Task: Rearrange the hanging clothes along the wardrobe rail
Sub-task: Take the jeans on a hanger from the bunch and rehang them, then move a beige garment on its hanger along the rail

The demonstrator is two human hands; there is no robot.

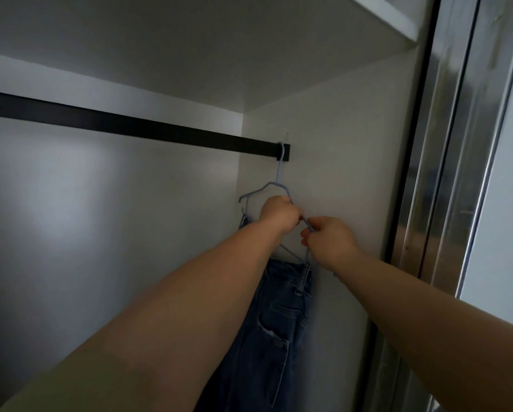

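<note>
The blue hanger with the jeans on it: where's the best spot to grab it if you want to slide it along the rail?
Probably the neck of the blue hanger, just below its hook on the black rail, reached from the front: it's bare wire, above the jeans.

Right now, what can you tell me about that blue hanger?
The hanger is thin, pale blue, wire-like. Its hook sits over the dark rail at the far right end, by the wardrobe's side wall. The left hand grips its shoulder; the right hand pinches its lower end. Dark jeans hang below.
</note>
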